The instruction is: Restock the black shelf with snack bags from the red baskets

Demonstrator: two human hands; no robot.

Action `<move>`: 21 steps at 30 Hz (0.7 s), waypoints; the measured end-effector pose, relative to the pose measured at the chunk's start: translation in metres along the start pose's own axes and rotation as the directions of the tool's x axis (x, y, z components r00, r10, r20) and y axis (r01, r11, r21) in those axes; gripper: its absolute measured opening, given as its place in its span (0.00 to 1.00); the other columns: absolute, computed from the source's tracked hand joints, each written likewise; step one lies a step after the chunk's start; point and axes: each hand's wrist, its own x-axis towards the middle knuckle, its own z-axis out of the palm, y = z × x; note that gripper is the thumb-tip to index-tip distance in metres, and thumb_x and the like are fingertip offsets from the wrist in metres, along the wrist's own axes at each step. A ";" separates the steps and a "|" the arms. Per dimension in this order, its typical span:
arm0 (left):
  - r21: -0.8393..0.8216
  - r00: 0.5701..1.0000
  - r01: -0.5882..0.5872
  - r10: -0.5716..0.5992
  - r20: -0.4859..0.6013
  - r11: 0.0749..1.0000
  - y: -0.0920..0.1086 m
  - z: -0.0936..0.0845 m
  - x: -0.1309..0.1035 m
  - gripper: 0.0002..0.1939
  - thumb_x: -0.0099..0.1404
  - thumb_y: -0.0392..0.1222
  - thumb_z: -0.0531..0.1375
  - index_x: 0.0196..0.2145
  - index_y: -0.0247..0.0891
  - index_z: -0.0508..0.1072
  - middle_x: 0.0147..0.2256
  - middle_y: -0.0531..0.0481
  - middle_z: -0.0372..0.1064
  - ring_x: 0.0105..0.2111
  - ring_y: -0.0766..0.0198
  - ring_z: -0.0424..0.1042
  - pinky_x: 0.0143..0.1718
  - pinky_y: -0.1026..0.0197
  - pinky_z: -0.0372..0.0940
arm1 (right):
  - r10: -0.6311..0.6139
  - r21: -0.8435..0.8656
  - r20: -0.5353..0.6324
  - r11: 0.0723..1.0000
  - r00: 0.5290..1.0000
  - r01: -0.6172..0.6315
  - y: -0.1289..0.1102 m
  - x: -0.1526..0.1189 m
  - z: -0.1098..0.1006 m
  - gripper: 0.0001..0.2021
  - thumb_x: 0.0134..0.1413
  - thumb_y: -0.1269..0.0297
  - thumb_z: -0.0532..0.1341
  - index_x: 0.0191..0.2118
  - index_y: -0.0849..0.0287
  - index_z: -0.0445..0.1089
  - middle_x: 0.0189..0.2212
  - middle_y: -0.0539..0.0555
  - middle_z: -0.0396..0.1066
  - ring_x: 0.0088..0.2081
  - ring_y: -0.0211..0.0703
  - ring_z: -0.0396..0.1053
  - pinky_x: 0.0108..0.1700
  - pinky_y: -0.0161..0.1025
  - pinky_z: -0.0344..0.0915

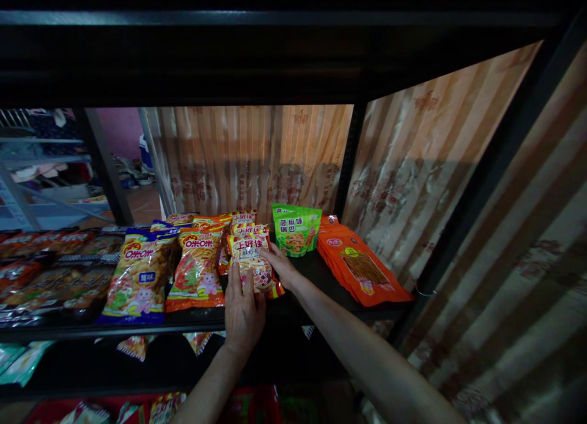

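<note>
A yellow-and-red bag of prawn crackers point(263, 276) stands at the front of a short row of matching bags on the black shelf. My left hand point(244, 311) lies against its front left side, fingers stretched upward and thumb apart. On the bag's upper right side rests my right hand point(282, 268), its fingers extended across the edge; its thumb is hidden. Left of this row is an orange snack bag point(196, 268), and beside that a blue-edged snack bag point(137, 280). A green pouch point(297, 231) stands just behind my right hand.
Flat orange packets point(362, 265) lie stacked at the right end of the shelf point(316, 298). Dark-wrapped packs point(68, 289) fill the left side. A black post point(472, 185) and curtains point(247, 173) bound the right and back. More snacks sit on the shelf below.
</note>
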 end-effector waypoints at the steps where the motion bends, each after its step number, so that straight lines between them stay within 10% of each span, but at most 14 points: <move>1: -0.005 1.000 0.001 -0.001 -0.001 1.000 0.000 0.001 0.000 0.24 0.62 0.35 0.53 0.56 0.32 0.59 0.64 0.30 0.42 0.64 0.44 0.44 0.57 0.42 0.56 | 0.000 0.001 0.008 1.000 1.000 0.000 -0.001 0.000 -0.001 0.22 0.37 0.58 0.69 0.43 0.54 0.68 0.38 0.52 0.76 0.38 0.47 0.74 0.44 0.45 0.69; 11: 0.002 0.999 0.037 -0.037 0.033 0.999 -0.001 0.006 0.017 0.22 0.61 0.33 0.53 0.54 0.29 0.62 0.62 0.29 0.47 0.63 0.45 0.48 0.57 0.43 0.56 | -0.096 0.130 -0.046 0.986 0.994 0.101 0.002 0.013 -0.001 0.24 0.34 0.61 0.70 0.42 0.55 0.67 0.36 0.51 0.76 0.37 0.47 0.74 0.43 0.45 0.69; 21: -0.042 0.983 0.180 -0.178 0.049 0.983 -0.004 0.005 0.029 0.27 0.62 0.43 0.53 0.57 0.28 0.57 0.60 0.27 0.51 0.61 0.44 0.53 0.54 0.43 0.59 | -0.081 -0.108 -0.095 0.992 0.992 0.070 0.004 0.022 -0.003 0.20 0.38 0.57 0.67 0.40 0.55 0.67 0.36 0.51 0.76 0.38 0.47 0.74 0.44 0.46 0.69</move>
